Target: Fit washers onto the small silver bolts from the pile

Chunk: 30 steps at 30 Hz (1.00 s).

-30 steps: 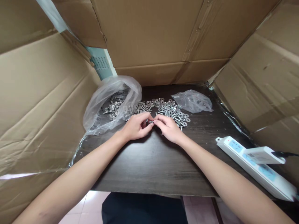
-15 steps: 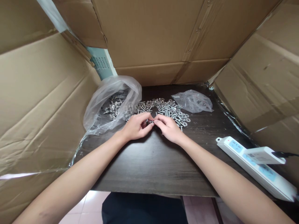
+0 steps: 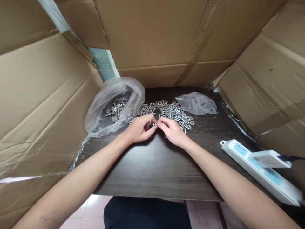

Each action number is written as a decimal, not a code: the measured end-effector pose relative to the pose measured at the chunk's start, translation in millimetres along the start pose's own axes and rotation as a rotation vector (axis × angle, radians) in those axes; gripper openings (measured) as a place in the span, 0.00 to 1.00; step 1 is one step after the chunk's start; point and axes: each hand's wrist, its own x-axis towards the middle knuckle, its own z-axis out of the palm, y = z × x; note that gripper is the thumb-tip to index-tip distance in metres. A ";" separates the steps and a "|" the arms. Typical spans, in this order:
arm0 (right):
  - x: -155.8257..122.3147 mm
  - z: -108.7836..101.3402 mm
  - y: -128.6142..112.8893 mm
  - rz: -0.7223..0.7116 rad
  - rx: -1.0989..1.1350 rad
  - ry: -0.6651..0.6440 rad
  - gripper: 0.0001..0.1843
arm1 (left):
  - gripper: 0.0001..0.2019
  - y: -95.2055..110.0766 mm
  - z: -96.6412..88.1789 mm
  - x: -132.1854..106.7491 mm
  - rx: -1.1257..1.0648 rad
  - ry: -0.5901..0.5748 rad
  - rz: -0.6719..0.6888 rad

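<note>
My left hand (image 3: 141, 128) and my right hand (image 3: 172, 129) meet over the near edge of a pile of loose hardware. Between their pinched fingertips is a small metal bolt (image 3: 153, 124), mostly covered by the fingers; what is fitted on it is too small to make out. Both hands are closed on this piece, thumbs towards me. Just beyond them lie several silvery bolts (image 3: 173, 112) with flat washers (image 3: 192, 122) and nuts among them. A clear plastic bag (image 3: 95, 108) holding more metal parts (image 3: 117, 110) lies open left of the pile.
A second, crumpled plastic bag (image 3: 199, 103) lies at the back right. At the right stands a white power strip (image 3: 252, 168) with a plugged-in adapter (image 3: 269, 159) and black cable. Cardboard walls (image 3: 162, 38) enclose the dark tabletop (image 3: 154, 168) at the back and sides.
Almost nothing differs. Both hands stay in the same place with fingertips pinched on the small bolt, and the pile and bags have not moved.
</note>
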 end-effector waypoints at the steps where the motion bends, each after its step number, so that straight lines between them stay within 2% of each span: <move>1: -0.2 -0.2 -0.1 0.004 -0.002 0.001 0.15 | 0.05 0.3 -0.1 0.0 0.000 0.000 -0.001; 18: 0.3 0.4 0.5 -0.003 0.010 0.000 0.15 | 0.04 -0.2 1.1 -1.0 0.012 0.018 0.002; 24: -0.1 0.1 -0.4 0.000 0.015 -0.003 0.15 | 0.07 -0.9 1.8 -0.6 -0.018 0.000 -0.054; 30: -0.6 0.2 -1.4 0.001 0.018 -0.011 0.15 | 0.07 -0.6 2.6 -0.3 -0.024 0.007 -0.053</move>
